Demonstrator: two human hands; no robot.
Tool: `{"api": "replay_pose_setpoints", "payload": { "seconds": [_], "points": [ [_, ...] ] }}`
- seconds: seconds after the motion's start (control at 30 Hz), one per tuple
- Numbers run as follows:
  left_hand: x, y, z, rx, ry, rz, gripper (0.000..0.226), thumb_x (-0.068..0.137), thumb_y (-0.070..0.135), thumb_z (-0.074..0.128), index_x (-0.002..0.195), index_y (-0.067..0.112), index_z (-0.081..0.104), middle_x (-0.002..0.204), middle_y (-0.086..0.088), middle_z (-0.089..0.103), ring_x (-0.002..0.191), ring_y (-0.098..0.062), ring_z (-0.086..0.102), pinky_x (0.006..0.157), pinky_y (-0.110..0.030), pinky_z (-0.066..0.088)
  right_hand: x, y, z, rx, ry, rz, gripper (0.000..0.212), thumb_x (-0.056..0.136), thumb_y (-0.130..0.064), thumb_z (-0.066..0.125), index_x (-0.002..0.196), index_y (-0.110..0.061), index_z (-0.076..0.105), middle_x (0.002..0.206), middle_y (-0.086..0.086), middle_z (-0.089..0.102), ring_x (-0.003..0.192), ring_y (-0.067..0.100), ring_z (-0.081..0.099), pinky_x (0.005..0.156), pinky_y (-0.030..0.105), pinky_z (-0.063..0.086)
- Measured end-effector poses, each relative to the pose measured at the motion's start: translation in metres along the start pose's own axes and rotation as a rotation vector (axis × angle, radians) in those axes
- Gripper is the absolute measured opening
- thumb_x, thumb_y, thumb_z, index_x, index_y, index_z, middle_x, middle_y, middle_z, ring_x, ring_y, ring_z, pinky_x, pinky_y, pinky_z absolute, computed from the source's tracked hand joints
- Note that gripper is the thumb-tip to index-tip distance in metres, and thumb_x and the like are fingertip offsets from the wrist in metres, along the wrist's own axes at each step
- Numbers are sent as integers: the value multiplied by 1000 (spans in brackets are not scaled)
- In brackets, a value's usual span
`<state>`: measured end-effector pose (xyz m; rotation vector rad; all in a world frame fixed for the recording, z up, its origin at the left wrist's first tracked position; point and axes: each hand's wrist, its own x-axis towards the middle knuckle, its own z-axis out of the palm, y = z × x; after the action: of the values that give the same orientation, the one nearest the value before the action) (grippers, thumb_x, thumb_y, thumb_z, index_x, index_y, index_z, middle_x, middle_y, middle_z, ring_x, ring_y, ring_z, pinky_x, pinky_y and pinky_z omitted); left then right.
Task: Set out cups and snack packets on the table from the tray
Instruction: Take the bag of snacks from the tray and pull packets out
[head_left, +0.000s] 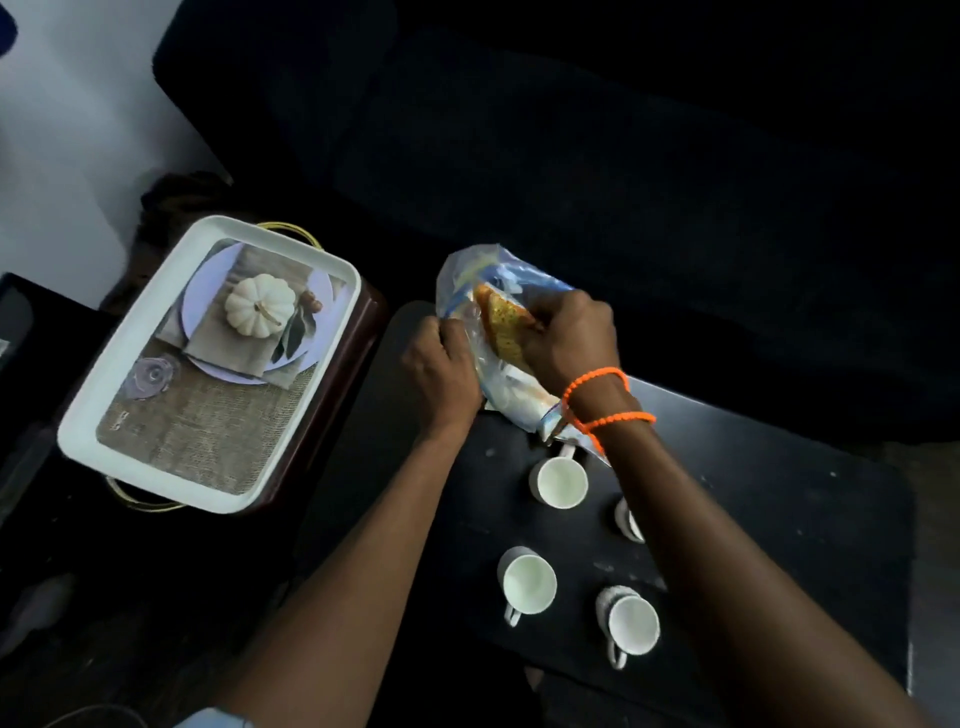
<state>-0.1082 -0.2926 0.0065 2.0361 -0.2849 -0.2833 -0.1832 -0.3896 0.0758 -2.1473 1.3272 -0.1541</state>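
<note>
Both my hands grip a clear plastic snack packet (470, 283) with blue print above the far end of the black table (779, 499). My left hand (441, 366) pinches the packet's left edge. My right hand (571, 338), with orange bead bracelets at the wrist, holds a yellow-brown piece of food (506, 322) at the packet. Several white cups stand on the table: one (560, 482) just under the packet, one (528, 583) nearer me, one (629, 623) at the front right, and one (626, 519) mostly hidden by my right forearm. The white tray (104, 410) lies to the left.
The tray shows a printed pumpkin picture and rests on a dark brown stand with gold wire handles (291, 228). A dark sofa (623, 156) fills the far side. A white wall (78, 130) is at the upper left.
</note>
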Motion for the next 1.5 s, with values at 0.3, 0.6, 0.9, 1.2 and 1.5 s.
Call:
{"api": "replay_pose_setpoints", "payload": {
  "seconds": [0.3,0.6,0.9,1.2,1.5],
  "points": [
    [-20,17,21,-40,-47,29,33,104,15,54,73,4,52,68,-7,57,68,-27,54,63,-29,28,-63,113,-127,192,235,46,21,78,-11,79,96,-22,78,81,-9,74,76,4,69,71,19,53],
    [-19,32,20,-120,-117,74,35,103,21,54,72,6,48,62,6,45,50,2,41,50,-13,33,-62,249,-43,-46,281,211,22,76,8,64,92,-3,74,92,19,70,87,40,66,74,33,49],
    [-21,75,37,-595,-201,-127,26,91,5,54,68,12,43,62,-2,36,57,-12,32,52,-29,27,-73,274,-24,86,225,269,42,69,-16,85,108,-6,70,109,14,67,104,30,61,85,27,42],
    [-78,131,73,-807,-520,-248,29,92,10,54,69,9,71,69,-9,70,60,-22,68,56,-34,60,-69,215,-99,1285,-170,317,68,77,-73,65,130,-31,61,131,8,63,118,29,63,91,50,56],
    [-153,103,106,-206,-847,23,39,90,19,74,62,1,54,57,-1,53,56,-9,45,56,-25,38,-60,195,-108,1511,-239,139,59,89,-28,72,139,-10,46,137,25,54,122,40,56,111,64,36]
  ]
}}
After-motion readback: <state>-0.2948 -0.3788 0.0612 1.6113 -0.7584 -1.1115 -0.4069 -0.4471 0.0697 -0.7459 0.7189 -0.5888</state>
